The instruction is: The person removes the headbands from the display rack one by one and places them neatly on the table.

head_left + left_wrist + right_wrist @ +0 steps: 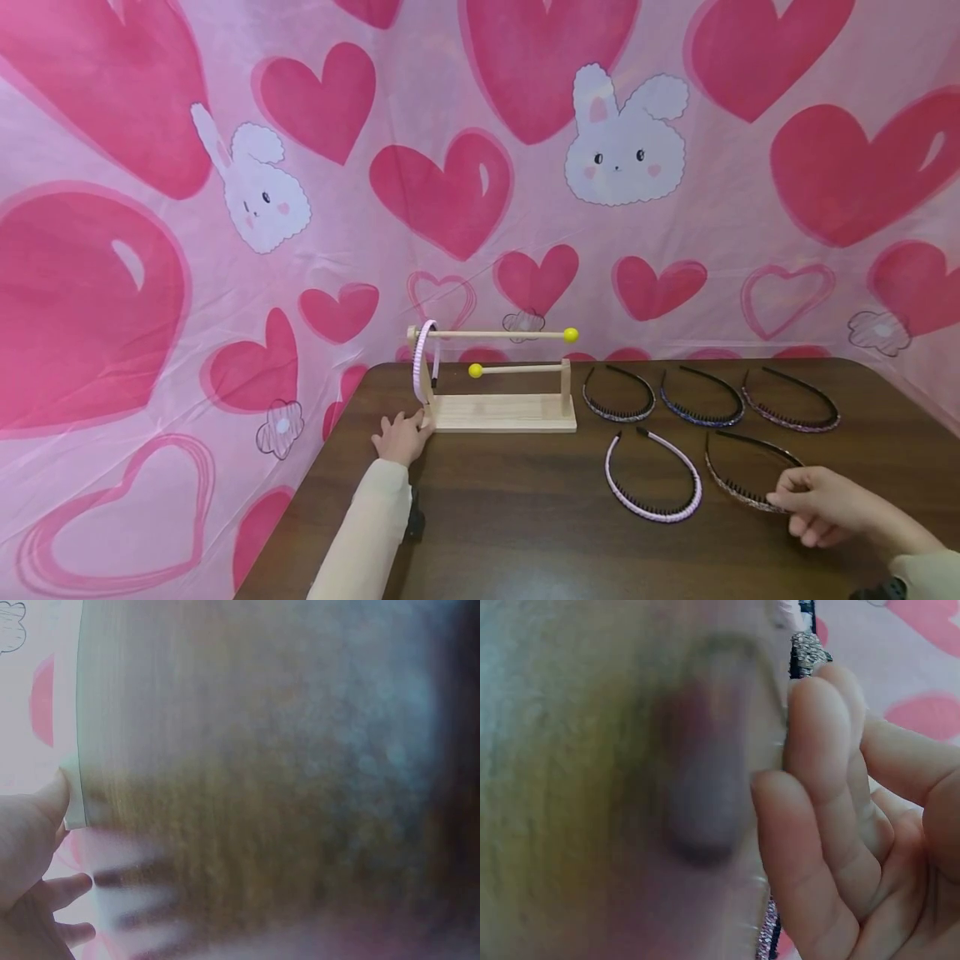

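A wooden two-bar stand [504, 413] with yellow ball tips stands on the table. A lilac-wrapped headband [420, 367] hangs at the left end of its upper bar. My left hand [402, 438] touches the left end of the stand's base, fingers spread on the table; the left wrist view shows its thumb [54, 796] against the pale wood. At the right, my right hand [828, 506] pinches the lower edge of a glittery headband [738, 492] with black teeth. In the right wrist view, a bit of silvery glitter band [807, 654] shows beside the fingertips.
Left of the pinched one lies another lilac headband [654, 515]. Behind them, in a row, are a silvery headband [618, 414], a blue one [701, 419] and a pinkish one [795, 425]. A pink heart-patterned cloth [465, 92] hangs behind the brown table [525, 517].
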`<state>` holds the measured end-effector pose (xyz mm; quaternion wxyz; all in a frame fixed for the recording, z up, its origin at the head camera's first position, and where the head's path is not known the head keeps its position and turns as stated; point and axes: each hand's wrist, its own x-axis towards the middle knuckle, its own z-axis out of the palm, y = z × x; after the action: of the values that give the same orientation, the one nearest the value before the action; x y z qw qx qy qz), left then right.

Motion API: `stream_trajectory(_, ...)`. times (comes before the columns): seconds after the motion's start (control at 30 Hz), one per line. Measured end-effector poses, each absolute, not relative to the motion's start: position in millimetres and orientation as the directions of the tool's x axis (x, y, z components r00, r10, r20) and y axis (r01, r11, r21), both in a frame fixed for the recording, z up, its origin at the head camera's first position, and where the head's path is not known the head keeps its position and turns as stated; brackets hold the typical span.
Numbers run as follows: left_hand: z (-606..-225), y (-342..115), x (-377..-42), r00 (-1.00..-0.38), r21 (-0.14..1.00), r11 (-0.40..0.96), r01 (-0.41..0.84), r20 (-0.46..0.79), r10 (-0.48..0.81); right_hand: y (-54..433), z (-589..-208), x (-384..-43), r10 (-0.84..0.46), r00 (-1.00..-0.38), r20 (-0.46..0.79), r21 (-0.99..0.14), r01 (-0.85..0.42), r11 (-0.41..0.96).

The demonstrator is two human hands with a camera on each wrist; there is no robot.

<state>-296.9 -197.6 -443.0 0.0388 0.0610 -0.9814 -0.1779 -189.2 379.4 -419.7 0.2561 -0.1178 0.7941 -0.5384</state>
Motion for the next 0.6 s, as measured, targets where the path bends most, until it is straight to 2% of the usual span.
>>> stream_trajectory(0.2, -441, -197, -296, -0.989, 0.359, 0.927, -0.109, 0.054, -0.137, 372, -426, -189, -0.509, -0.811, -0.289, -0.925, 0.099, 0.367)
stream_trajectory(0.6, -440, -197, -295, -0.989, 0.350, 0.931, -0.106, 0.058, -0.135, 366, -427, -190, -0.514, -0.814, -0.272, -0.924, 0.072, 0.375)
